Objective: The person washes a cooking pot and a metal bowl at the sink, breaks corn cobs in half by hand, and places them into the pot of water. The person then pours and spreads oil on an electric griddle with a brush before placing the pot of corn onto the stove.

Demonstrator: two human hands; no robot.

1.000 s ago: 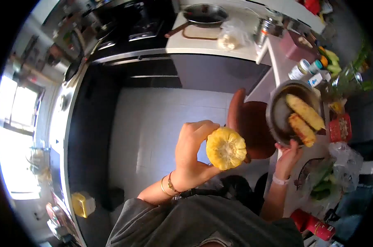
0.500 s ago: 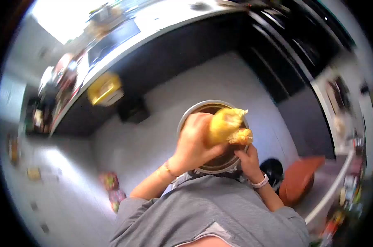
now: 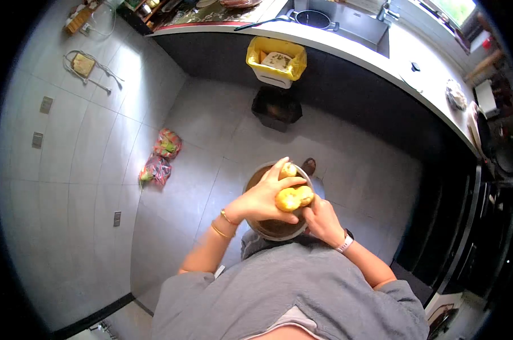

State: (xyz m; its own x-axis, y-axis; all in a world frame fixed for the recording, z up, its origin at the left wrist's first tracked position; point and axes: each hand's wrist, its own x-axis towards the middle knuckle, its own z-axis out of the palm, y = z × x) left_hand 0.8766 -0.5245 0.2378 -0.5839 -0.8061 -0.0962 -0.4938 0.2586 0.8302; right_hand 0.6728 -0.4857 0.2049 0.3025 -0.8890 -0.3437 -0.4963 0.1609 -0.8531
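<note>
"Grey floor (image 3: pixel 211 136) spreads around us, with a bin (image 3: pixel 273 77) by the table (image 3: pixel 432 102). From the head view, where's our corn (image 3: pixel 288 200)?"

"At the bowl (image 3: pixel 270 229), close before our waist. Our left hand (image 3: pixel 258 202) has its fingers partly spread, thumb on one side of the corn, the rest on the other, probably so it stays steady over the bowl."

"And our right hand (image 3: pixel 325 222)?"

"Its fingers are closed on the rim, likely to stop tipping; we can't see the fingertips underneath."

"Why so near us?"

"Perhaps for support, though we can't tell whether our lap carries any weight."
</note>
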